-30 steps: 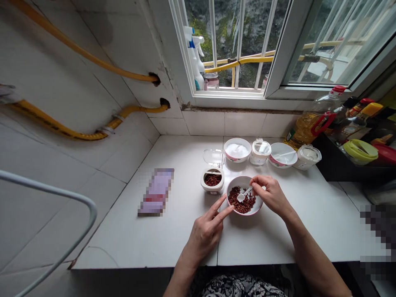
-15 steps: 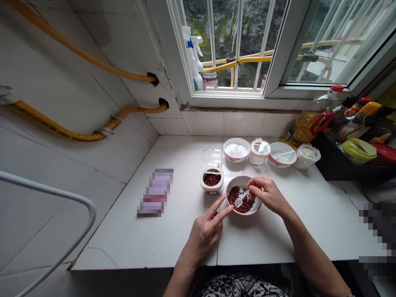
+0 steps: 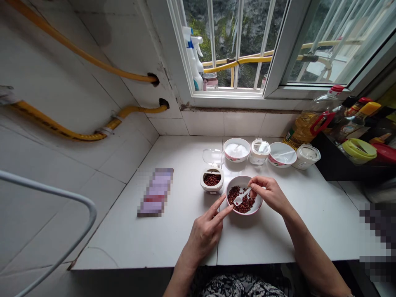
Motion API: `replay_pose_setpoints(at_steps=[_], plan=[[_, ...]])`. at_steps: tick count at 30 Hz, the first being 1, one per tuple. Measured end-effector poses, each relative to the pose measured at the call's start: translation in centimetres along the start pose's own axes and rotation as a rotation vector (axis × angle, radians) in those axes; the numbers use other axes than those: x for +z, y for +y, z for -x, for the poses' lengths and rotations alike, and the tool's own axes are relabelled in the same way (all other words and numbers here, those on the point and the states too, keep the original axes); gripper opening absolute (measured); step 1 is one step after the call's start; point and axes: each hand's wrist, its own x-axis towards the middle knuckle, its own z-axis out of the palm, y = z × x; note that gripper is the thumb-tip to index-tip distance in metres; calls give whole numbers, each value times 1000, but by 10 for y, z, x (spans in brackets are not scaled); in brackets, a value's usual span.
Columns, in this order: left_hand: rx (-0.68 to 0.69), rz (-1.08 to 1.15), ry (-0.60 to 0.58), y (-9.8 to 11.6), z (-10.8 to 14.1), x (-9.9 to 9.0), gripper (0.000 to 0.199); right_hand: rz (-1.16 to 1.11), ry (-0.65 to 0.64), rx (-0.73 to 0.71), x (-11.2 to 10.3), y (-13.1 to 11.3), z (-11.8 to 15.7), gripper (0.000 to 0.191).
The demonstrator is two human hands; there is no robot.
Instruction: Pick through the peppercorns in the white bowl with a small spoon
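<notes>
My right hand (image 3: 268, 194) pinches the handle of a small white plastic spoon (image 3: 239, 201). The spoon's bowl lies low among reddish-brown grains that look like Sichuan peppercorns (image 3: 246, 205), inside a white bowl with a pink rim (image 3: 258, 210). Index and middle fingers of my left hand (image 3: 208, 227) stretch out against the bowl's near left rim; its other fingers are curled and its thumb is mostly hidden. Just left of the bowl stands a seasoning jar (image 3: 211, 189), its clear lid raised, holding the same reddish-brown grains.
Behind are a bowl of white granules (image 3: 236, 159), a lidded jar (image 3: 260, 152), a bowl with a white spoon (image 3: 282, 161) and another jar (image 3: 306, 156). An oil bottle (image 3: 305, 123) and a black rack (image 3: 334, 163) stand right. A blurred purple item (image 3: 156, 192) lies left.
The spoon has shifted slightly within the grains, and more of its handle shows. My right hand has moved a little; my left hand stays at the bowl's rim.
</notes>
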Motion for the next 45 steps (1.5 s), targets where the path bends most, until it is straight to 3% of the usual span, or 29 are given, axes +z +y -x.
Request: replay_pose_setpoints(at_steps=[10,17,23,27,29,35,40,45], plan=[[6,-6,5,-1,1,1,64,-118,-1,35,-1,4,-4,19],[-2,12,6,1,-1,0,63,-193,101,-63,7,-5,-10,26],[23,6,14,-1,-1,1,65,-26,269,-332,39,-13,-8,15],[7,-20,1,-1,0,1,68,308,204,-645,50,-11,-6,17],[2,-31,1,0,0,1,68,378,204,-704,49,-11,-5,21],[14,-31,4,1,-2,-1,67,375,342,-562,21,-6,-3,14],[14,-16,10,0,-2,0,65,500,258,-423,3,10,-4,18],[5,-2,8,0,-1,1,64,490,130,-380,12,15,-5,19]])
